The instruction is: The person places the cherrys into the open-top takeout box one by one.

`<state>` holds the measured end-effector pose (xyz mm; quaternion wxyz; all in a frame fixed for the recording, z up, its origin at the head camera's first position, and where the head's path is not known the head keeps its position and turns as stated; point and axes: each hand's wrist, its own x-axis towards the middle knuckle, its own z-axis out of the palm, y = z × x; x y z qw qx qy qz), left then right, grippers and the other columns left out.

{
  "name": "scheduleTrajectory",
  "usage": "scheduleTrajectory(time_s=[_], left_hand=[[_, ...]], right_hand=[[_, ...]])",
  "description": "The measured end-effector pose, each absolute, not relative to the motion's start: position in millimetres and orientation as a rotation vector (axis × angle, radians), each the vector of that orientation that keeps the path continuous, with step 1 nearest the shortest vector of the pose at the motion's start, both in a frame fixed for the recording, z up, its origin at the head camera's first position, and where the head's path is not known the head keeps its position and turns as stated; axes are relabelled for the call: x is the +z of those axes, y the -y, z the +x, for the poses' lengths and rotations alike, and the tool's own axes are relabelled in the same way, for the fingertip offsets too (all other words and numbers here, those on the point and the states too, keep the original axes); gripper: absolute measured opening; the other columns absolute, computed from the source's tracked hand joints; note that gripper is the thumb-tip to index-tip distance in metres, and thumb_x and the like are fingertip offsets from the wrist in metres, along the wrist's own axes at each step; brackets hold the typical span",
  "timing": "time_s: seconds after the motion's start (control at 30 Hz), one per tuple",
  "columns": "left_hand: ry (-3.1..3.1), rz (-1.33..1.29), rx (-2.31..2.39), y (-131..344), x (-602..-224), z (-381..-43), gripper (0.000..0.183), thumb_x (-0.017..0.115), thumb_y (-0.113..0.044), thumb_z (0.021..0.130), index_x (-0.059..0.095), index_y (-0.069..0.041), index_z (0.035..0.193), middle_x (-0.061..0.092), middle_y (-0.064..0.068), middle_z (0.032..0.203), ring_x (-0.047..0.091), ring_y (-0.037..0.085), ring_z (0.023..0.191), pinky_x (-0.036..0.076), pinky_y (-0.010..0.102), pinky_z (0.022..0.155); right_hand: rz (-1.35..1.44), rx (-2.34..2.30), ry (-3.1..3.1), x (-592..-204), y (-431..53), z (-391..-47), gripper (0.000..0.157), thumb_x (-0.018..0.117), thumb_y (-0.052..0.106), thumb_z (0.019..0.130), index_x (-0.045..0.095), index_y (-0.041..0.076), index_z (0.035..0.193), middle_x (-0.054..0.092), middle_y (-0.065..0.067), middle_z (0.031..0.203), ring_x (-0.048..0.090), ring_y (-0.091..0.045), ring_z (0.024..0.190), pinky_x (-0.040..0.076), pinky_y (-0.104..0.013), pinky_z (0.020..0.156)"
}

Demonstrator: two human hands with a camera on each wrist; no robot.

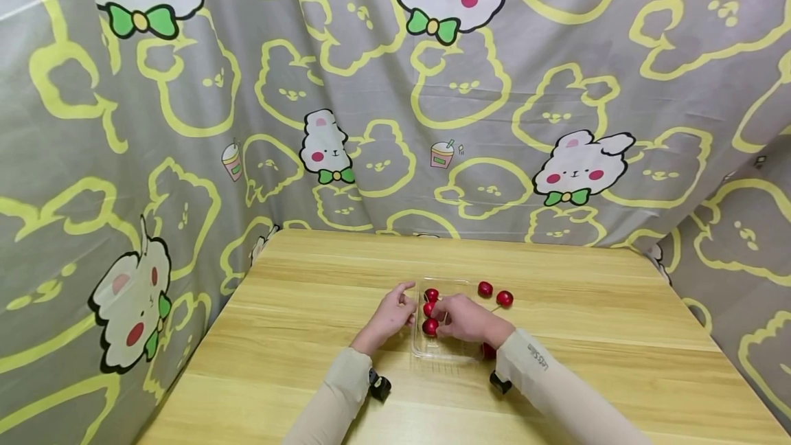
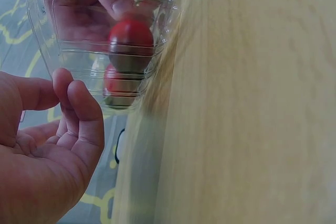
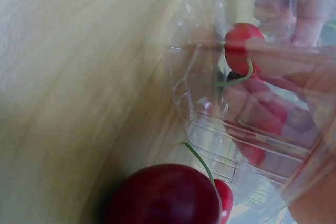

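A clear plastic box (image 1: 450,356) stands on the table with several red cherries in a row along its left side. Reaching into it from the right, my right hand (image 1: 469,318) has its fingertips around the middle cherry (image 1: 429,309). Through the clear wall in the right wrist view, fingertips press against a cherry (image 3: 241,48) with a green stem. My left hand (image 1: 391,314) is at the box's left wall, fingers loosely bent. In the left wrist view its fingertips (image 2: 84,100) are beside the rim, holding nothing visible.
Right of the box lie two cherries, one nearer (image 1: 485,288) and one farther right (image 1: 505,299). Another cherry (image 1: 488,350) is partly hidden by the right forearm. The wooden table (image 1: 296,307) meets a patterned curtain (image 1: 383,88) behind and at both sides.
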<state>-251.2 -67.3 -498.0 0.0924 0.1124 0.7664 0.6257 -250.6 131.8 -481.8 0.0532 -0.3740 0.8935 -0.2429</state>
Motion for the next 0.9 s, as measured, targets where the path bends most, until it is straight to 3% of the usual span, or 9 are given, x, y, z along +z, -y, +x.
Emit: scheduleTrajectory(time_s=[0.23, 0.53, 0.77, 0.9], left_hand=[[-2.281, 0.338, 1.862, 67.3, -503.4, -253.3, 0.052, 0.050, 0.001, 0.092, 0.034, 0.005, 0.142, 0.051, 0.007, 0.080, 0.055, 0.011, 0.057, 0.053, 0.029, 0.056], [-2.276, 0.333, 1.867, 66.7, -503.9, -253.4, 0.052, 0.051, 0.000, 0.093, 0.034, 0.004, 0.142, 0.051, 0.008, 0.080, 0.054, 0.012, 0.056, 0.054, 0.035, 0.058], [-2.268, 0.343, 1.864, 67.5, -487.7, -243.9, 0.049, 0.049, 0.003, 0.094, 0.034, 0.008, 0.140, 0.053, 0.014, 0.083, 0.054, 0.013, 0.058, 0.054, 0.048, 0.066], [-2.273, 0.352, 1.853, 67.8, -474.0, -234.7, 0.048, 0.048, 0.003, 0.094, 0.034, 0.009, 0.139, 0.052, 0.017, 0.085, 0.055, 0.013, 0.058, 0.055, 0.045, 0.066]], right_hand=[[-1.168, -0.702, -2.739, -483.2, -130.4, -253.6, 0.012, 0.073, 0.010, 0.082, 0.069, 0.009, 0.093, 0.065, 0.002, 0.085, 0.061, -0.013, 0.078, 0.051, -0.023, 0.066], [-1.168, -0.734, -2.716, -487.2, -129.5, -254.9, 0.016, 0.074, 0.011, 0.082, 0.069, 0.010, 0.097, 0.065, 0.005, 0.086, 0.060, -0.008, 0.076, 0.050, -0.021, 0.065], [-1.149, -0.744, -2.703, -487.6, -129.2, -255.4, 0.017, 0.074, 0.015, 0.082, 0.070, 0.011, 0.098, 0.065, 0.006, 0.086, 0.058, -0.005, 0.075, 0.050, -0.021, 0.064], [-1.162, -0.740, -2.712, -487.1, -129.3, -255.8, 0.017, 0.074, 0.014, 0.083, 0.069, 0.011, 0.099, 0.065, 0.006, 0.087, 0.057, -0.004, 0.074, 0.050, -0.021, 0.065]])
